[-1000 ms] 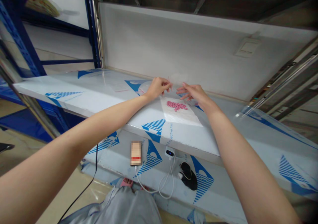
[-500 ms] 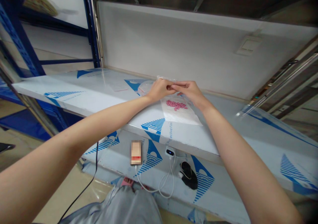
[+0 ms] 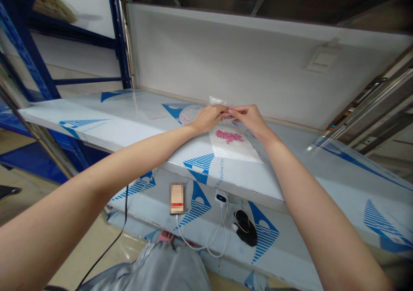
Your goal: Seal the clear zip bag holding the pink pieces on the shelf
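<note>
Apart a second ago, your left hand (image 3: 210, 118) and right hand (image 3: 251, 117) now meet, both pinching a clear bag (image 3: 217, 100) near the surface's (image 3: 332, 170) back edge, so two hands steady it; pink beads (image 3: 229, 136) lie between them and the front edge

Plastic bag (image 3: 218, 100): clear and thin; held just beyond the far end of the white sheet (image 3: 240, 152); lower part hidden. Pink beads (image 3: 229, 136): small, numerous, gathered in one irregular cluster toward the far half of the sheet. Sheet: lying flat, near end exposed.
</note>
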Tool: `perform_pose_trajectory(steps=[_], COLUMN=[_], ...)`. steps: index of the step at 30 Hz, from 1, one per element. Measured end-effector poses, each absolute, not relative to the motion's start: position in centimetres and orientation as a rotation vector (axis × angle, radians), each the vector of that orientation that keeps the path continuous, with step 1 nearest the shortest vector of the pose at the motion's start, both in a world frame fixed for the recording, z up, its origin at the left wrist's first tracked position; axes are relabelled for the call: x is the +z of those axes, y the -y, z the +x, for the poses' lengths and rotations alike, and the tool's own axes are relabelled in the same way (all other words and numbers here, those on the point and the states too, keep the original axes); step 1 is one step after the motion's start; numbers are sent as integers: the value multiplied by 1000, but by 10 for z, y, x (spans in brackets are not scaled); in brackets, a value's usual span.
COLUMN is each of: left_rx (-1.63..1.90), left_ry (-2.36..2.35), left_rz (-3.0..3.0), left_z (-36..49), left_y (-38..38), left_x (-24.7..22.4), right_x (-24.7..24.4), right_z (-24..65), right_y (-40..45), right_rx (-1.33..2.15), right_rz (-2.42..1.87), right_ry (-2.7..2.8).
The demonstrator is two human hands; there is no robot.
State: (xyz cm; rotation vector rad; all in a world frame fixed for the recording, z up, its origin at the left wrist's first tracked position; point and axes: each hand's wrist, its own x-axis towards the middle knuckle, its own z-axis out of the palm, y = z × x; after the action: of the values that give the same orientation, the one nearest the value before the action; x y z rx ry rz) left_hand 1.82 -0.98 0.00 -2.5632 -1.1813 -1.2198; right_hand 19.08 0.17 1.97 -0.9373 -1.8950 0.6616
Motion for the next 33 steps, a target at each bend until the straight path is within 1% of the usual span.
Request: perform_pose_trajectory(steps=[7,14,20,23,25,30,33], left_rx=[-1161,-1146,-1162,-1113,-1075,-1003,-950], left_ry=[1377,1381,1480,1466,1444,1374,1336], left_rz=[-2447,-2316,-2141,-2135,-2143,-2150,-2146], left_z=[23,27,26,22,21,24,27], left_y=[16,23,21,21,22,27,29], left_x=[3,5,6,6,5,5,5], right_x=[16,23,29,26,23,15,14], right_z=[192,191,200,204,203,196,193], right_y=[-8,-2,3,2,1,-1,-3], right_rx=[498,392,221,162,170,322,337], right_rz=[-1057,-1120,-1301,-1276,-1238,-1069,-1068], right_ry=[1982,2023,2023,2011,2019,2050,2051])
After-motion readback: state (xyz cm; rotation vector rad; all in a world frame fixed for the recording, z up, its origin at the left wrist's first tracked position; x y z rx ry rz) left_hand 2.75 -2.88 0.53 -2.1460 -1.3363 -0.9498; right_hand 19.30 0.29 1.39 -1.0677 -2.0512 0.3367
